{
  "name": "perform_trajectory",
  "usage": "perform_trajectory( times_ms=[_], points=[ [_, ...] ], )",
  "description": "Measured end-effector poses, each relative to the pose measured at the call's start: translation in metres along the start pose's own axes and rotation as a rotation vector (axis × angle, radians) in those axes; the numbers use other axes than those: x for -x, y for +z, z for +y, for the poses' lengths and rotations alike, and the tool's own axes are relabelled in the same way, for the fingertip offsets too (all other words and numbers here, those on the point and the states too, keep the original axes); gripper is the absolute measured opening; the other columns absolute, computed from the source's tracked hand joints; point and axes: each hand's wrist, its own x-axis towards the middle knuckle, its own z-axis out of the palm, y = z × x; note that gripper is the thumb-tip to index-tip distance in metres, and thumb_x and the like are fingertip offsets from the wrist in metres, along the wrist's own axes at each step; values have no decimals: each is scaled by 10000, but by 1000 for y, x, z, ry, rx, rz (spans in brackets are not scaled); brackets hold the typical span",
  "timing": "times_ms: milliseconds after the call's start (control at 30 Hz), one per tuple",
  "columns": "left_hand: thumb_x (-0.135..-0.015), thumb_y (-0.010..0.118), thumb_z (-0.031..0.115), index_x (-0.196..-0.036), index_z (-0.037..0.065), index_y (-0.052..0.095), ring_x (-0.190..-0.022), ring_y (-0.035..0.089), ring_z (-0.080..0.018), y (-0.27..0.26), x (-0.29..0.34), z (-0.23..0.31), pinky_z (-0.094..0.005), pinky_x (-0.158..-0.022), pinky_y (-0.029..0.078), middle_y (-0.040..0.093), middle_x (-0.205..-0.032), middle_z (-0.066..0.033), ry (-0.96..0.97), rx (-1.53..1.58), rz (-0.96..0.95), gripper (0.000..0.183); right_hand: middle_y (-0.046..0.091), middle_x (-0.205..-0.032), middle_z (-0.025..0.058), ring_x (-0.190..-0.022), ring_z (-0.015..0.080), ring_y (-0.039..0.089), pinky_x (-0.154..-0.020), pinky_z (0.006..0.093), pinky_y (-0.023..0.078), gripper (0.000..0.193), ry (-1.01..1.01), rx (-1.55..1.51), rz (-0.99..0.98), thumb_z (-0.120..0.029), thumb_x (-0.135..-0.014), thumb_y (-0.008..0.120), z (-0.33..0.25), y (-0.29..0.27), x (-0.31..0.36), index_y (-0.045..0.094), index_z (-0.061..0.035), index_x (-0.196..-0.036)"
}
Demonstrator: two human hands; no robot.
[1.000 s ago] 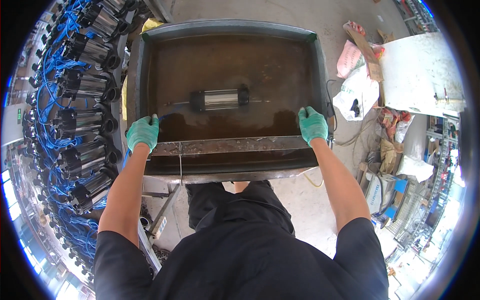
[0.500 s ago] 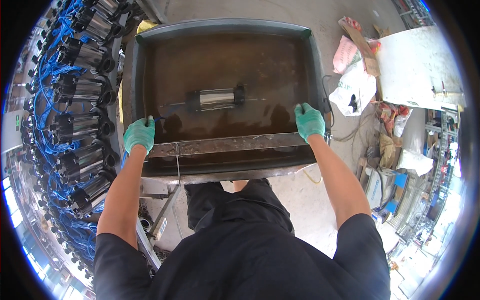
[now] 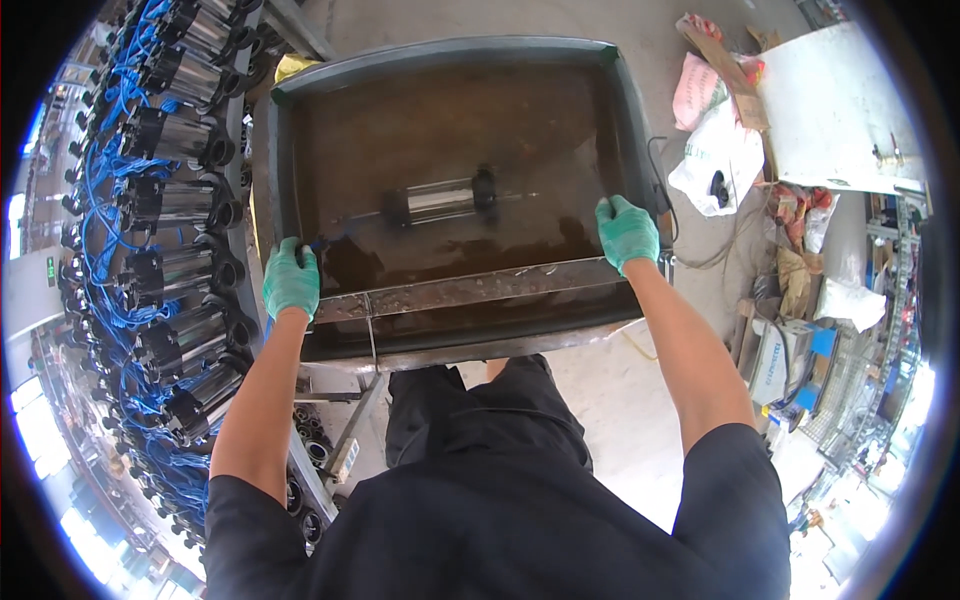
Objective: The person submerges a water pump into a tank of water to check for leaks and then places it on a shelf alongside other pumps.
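Tank (image 3: 450,43) on pale floor (image 3: 630,410); left hand (image 3: 291,283) and right hand (image 3: 630,237), green-gloved, closed over its side rims.
Cylinder (image 3: 440,200): in brown water (image 3: 450,115), between and slightly beyond the hands, rod ends indistinct. Left of left hand: similar cylinders (image 3: 168,205), cut off above; blue cables (image 3: 140,165). Right of right hand: sacks (image 3: 718,165). Tank bottom obscured.

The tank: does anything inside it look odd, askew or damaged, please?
Nothing is clearly damaged, but the liquid in the tank looks brown and murky, leaving the slightly slanted shiny cylinder in it hard to inspect.
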Motion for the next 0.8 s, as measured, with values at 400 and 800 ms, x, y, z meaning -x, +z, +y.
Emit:
perform_trajectory(
  times_ms=[400, 800],
  points=[
    [-915, 646, 160, -1124, 57, 636, -1021, 658, -364, 42, -15, 139, -418, -901, 517, 682, -1103, -183, 349, 432, -381, 233, 724, -1005, 182, -975, 410, 675, -880, 504, 525, 409, 57, -21, -30, -420, -1020, 431, 0, -8, 1, 680, -96, -1039],
    [-948, 662, 98, -1174, 74, 528, -678, 650, -200, 114, -30, 240, -376, -591, 605, 635, -887, -84, -431, 1026, -872, 264, 721, -1055, 142, -991, 369, 684, -884, 479, 538, 419, 23, -138, -57, -396, -1032, 388, 2, -9, 1, 673, -90, -1063]
  ],
)
